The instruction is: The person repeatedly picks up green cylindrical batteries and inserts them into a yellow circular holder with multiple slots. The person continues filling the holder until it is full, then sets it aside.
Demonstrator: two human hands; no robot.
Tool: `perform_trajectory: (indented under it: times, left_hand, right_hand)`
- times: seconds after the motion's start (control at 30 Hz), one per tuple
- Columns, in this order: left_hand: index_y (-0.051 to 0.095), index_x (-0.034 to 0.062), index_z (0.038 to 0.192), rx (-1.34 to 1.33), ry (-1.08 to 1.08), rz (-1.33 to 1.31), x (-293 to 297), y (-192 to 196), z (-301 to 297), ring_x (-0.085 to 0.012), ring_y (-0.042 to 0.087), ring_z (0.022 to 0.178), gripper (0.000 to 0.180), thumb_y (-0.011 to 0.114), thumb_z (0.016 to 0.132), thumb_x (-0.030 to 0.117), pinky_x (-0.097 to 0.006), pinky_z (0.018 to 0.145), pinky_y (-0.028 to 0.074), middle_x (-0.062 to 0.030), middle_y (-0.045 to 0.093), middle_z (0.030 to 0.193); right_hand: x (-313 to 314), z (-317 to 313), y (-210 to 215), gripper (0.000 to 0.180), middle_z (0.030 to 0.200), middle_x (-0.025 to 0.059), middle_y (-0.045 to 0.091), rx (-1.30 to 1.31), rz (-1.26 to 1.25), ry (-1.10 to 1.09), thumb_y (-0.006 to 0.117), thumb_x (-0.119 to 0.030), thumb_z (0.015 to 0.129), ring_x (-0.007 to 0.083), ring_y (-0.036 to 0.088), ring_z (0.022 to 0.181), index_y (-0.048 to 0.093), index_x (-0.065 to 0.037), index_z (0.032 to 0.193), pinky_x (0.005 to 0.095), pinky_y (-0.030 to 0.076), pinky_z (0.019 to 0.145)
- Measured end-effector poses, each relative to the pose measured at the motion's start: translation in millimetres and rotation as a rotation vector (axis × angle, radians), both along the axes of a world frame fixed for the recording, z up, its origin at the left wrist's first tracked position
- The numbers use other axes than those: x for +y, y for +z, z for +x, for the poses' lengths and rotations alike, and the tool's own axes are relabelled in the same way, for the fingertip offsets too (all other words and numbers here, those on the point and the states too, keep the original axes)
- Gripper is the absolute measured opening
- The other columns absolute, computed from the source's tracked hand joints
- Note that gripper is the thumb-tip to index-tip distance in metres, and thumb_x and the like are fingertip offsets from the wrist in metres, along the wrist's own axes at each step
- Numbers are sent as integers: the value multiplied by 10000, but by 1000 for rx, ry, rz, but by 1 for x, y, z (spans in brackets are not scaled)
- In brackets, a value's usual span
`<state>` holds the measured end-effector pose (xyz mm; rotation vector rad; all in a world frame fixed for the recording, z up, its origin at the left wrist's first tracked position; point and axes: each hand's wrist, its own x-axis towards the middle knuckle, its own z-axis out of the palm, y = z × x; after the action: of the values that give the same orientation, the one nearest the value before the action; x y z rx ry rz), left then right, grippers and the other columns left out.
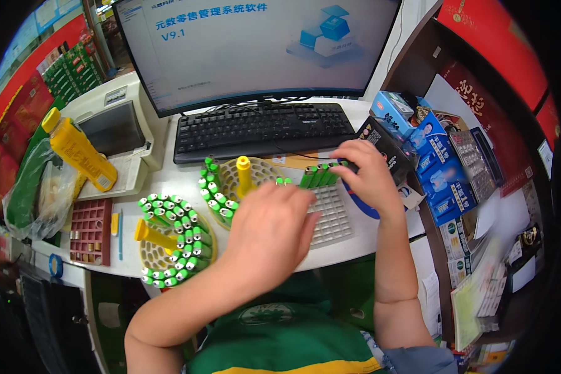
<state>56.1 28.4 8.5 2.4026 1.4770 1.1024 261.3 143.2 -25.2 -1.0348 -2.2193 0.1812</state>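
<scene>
Slim green lighters with pale metal tops stand in a white grid tray (pixel 330 215), where a row of lighters (pixel 318 176) lines its far edge. My right hand (pixel 369 177) is closed at the right end of that row, fingertips on a lighter there. Over the tray's left side hangs my left hand (pixel 271 227), slightly blurred, its fingers curled down and mostly hidden; a couple of green lighters show just beyond it. To the left are two round yellow racks full of holes: a near rack (pixel 156 252) and a far rack (pixel 229 177), both partly filled with lighters around yellow centre posts.
A black keyboard (pixel 265 129) lies behind, below a monitor (pixel 255 50). At left stand a yellow bottle (pixel 81 153), a beige machine (pixel 128 124) and a dark red compartment tray (pixel 88 234). Boxes (pixel 439 168) crowd the right side, near a blue round object (pixel 363 207).
</scene>
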Motion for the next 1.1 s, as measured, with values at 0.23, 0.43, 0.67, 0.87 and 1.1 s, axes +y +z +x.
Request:
perform_trajectory:
  times: [0.23, 0.43, 0.67, 0.87, 1.1]
  left_hand:
    - [677, 42, 1022, 420, 156, -143, 70, -16, 26, -292, 587, 915, 274, 715, 768, 138, -397, 816, 454, -104, 638, 908]
    - [676, 48, 1009, 353, 159, -170, 81, -23, 24, -298, 596, 921, 248, 701, 778, 136, -403, 833, 448, -106, 654, 903]
    - [669, 48, 936, -48, 19, 88, 29, 11, 12, -286, 614, 787, 203, 730, 751, 107, -399, 699, 453, -79, 648, 791]
    - [676, 53, 825, -177, 28, 121, -40, 30, -42, -252, 620, 682, 206, 803, 665, 77, -326, 598, 464, -72, 658, 760]
    - [709, 27, 791, -175, 296, 67, -96, 35, -117, -218, 615, 690, 244, 809, 569, 34, -302, 635, 458, -81, 683, 759]
  right_hand:
    - [21, -19, -17, 224, 953, 109, 627, -95, -2, 183, 710, -125, 754, 299, 568, 976, 669, -14, 944, 405, 458, 876]
    - [21, -20, -10, 141, 857, 111, 645, 7, 41, 197, 696, -94, 749, 299, 599, 897, 655, -14, 857, 413, 462, 841]
    - [-36, -15, 47, 177, 809, 106, 678, 326, -14, 294, 722, 10, 705, 174, 639, 673, 692, 5, 879, 266, 499, 598]
    - [-80, -67, 61, 206, 804, 94, 700, 419, -67, 554, 759, -36, 700, 229, 674, 691, 713, -41, 900, 295, 531, 627]
    - [-101, -157, 60, 290, 913, 104, 688, 308, 39, 772, 738, -15, 720, 258, 676, 792, 666, -23, 1001, 331, 548, 685]
